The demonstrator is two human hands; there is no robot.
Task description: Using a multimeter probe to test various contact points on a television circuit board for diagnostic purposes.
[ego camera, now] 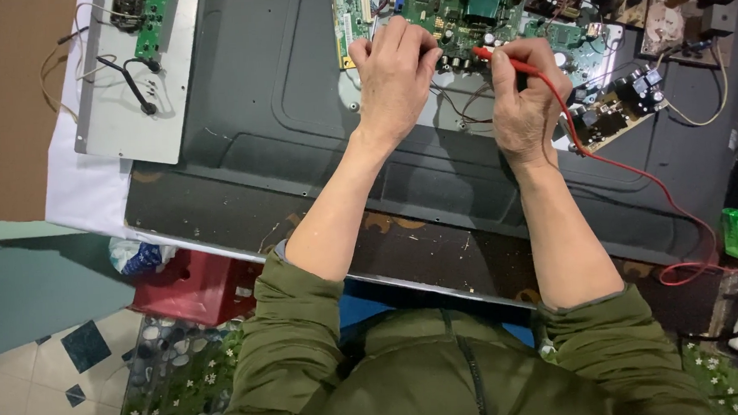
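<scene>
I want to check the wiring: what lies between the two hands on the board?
In the head view, thin dark wires loop between the left hand and right hand, over the green board.

The panel (299,127) was dark grey metal. The circuit board (460,13) on it was green, dotted with silver and black parts. The probe (508,60) was red, and its lead (633,175) was red too. The sleeves (292,344) were olive green. The plate (124,110) was pale grey with a small green board (152,26) and black wires (135,85). The stool (194,290) was red. The floor (53,387) had cream tiles with dark teal diamonds. A bright green cap (735,233) stood out. The mat (177,382) showed grey pebbles and small white flowers.
</scene>
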